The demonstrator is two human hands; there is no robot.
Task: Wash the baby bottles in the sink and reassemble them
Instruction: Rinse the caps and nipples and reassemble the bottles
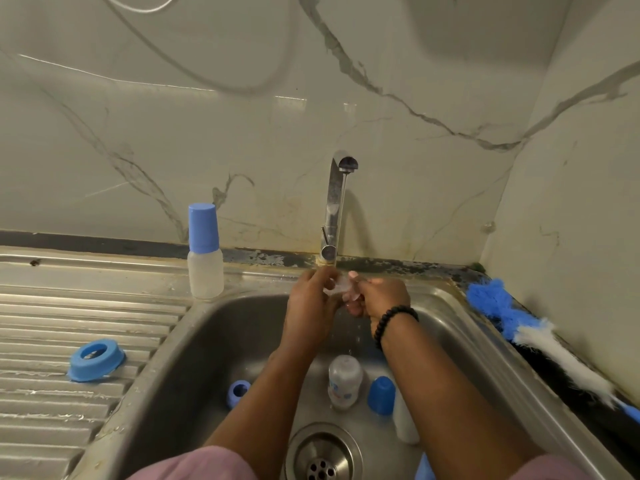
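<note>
Under the running tap (337,202), my left hand (313,303) and my right hand (379,296) together hold a small clear teat (341,285) in the water stream. An assembled baby bottle (205,252) with a blue cap stands on the sink's back edge at the left. A blue screw ring (96,359) lies on the ribbed draining board. Down in the steel sink (214,341) lie a clear bottle body (344,381), a blue cap (381,395), another blue ring (238,392) and a white bottle (405,422) partly hidden by my right forearm.
A blue and white bottle brush (540,336) lies on the counter edge at the right, against the wall. The drain (323,453) sits at the sink's front. Marble-patterned wall panels close off the back and right side.
</note>
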